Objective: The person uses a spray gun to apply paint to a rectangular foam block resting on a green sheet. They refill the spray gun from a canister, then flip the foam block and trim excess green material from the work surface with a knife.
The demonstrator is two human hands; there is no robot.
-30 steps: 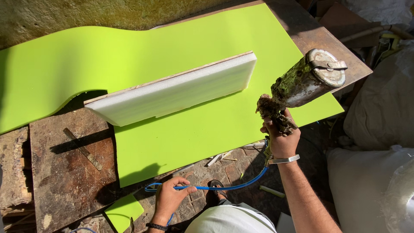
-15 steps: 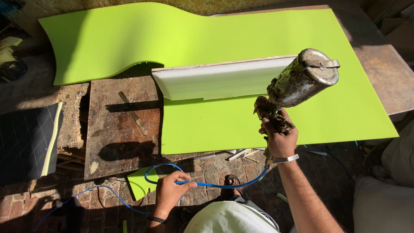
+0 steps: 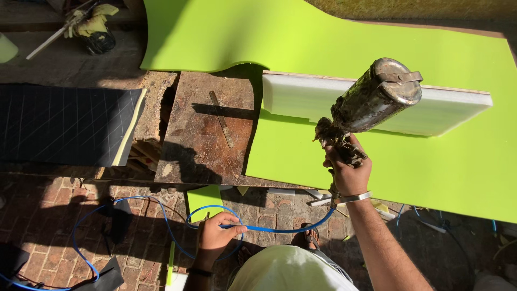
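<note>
The fingers of the right hand [image 3: 349,171] are clenched round the grip of a grimy spray gun [image 3: 366,108], though crusted paint makes the trigger hard to tell apart from the knuckles; the gun's metal cup tilts up and to the right, its lidded end overlapping a white panel [image 3: 301,97]; the nozzle is hidden behind the gun's own body; the left hand [image 3: 214,233] is closed on a blue air hose [image 3: 280,229], low in the frame above the brick floor [image 3: 48,215]; the hose runs to the base of the gun near a silver bracelet [image 3: 353,198], and loops off leftward until it is cut by the bottom edge; the white panel stands on edge on a bright green sheet [image 3: 420,172], which covers most of the bench [image 3: 204,140] and runs off the right edge; a dark gridded mat [image 3: 59,126] lies to the left, partly in shadow; a bundle at the top left is too dim to identify.
</note>
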